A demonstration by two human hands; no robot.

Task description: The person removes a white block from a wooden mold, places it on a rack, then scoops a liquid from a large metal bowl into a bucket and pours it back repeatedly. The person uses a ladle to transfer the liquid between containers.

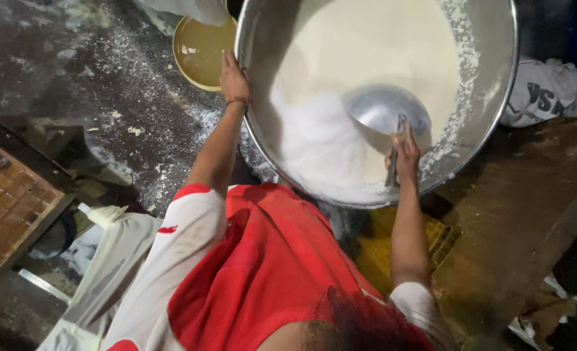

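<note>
Steel round basin (496, 123) of white liquid | left hand (234, 79) clasps its rim; right hand (405, 156) fingers closed around metal ladle (385, 109) inside | steady rim, scoop shallow

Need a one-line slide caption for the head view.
Left hand grips the rim of a large steel basin of white liquid while right hand holds a metal ladle in it.

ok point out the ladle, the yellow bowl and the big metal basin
ladle (385, 109), head view, on its round scoop
yellow bowl (201, 52), head view, on its inside
big metal basin (496, 123), head view, on its right rim
</note>
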